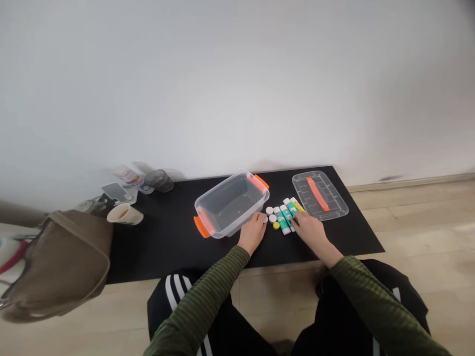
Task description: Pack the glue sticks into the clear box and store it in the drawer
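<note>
Your left hand [253,232] sits on the black tabletop [166,252], its fingers curled downward right beside two white caps [271,214] and a smaller yellow cap [276,225]. Your right hand [309,228] is stretched forward, with its fingers [297,221] resting on the near ends of a tight group of glue sticks [285,215]. These sticks have white bodies and teal labels, and the farthest one looks yellow. They lie between your hands, angled away from you. Neither hand is spread flat, but you cannot tell from this view whether either one is gripping anything.

Just left of your left hand stands a clear plastic storage box [230,203] with orange handles at both ends (its see-through walls show the dark tabletop inside). To the right of the sticks, a clear ribbed lid [332,195] with an orange strip [317,194] lies flat, apart from the box.

Farther left are a paper cup [124,214] lying on its side, a dark glass tumbler [159,180], a phone [114,192], and an olive-brown bag [55,267] at the table's edge.
</note>
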`<move>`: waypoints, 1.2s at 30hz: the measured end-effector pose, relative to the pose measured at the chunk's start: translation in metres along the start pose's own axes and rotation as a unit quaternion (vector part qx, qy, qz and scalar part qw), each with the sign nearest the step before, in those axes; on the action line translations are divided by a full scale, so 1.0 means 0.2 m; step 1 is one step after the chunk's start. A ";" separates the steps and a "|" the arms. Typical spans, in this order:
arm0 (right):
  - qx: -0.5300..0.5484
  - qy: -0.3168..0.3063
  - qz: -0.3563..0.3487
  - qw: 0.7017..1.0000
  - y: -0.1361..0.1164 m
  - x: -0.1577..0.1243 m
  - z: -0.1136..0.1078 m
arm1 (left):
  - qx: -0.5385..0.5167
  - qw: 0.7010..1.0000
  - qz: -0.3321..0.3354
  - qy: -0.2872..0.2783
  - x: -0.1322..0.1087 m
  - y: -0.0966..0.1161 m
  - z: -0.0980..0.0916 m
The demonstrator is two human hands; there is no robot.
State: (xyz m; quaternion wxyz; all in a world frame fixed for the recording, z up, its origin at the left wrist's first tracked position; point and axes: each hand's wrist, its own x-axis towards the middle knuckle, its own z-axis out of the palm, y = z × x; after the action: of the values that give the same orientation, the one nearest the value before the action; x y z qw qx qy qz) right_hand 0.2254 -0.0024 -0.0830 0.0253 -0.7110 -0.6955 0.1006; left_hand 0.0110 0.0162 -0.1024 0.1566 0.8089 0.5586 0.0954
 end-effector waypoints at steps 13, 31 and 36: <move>-0.035 -0.044 0.025 0.998 -0.06 -0.01 0.05 | -0.037 0.999 -0.011 0.023 -0.05 0.01 -0.05; 0.295 0.035 -0.063 0.953 0.04 -0.15 -0.04 | -0.733 0.667 -0.136 0.003 -0.05 0.04 -0.04; 0.304 0.015 -0.114 0.946 0.02 -0.21 -0.03 | -0.800 0.578 -0.162 -0.015 -0.06 0.05 -0.07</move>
State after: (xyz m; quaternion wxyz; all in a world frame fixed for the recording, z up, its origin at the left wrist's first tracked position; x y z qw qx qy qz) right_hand 0.2305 -0.0428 -0.0734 0.2622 -0.5866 -0.7082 0.2926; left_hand 0.0108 0.0034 -0.0850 0.7612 0.2530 0.3756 0.4642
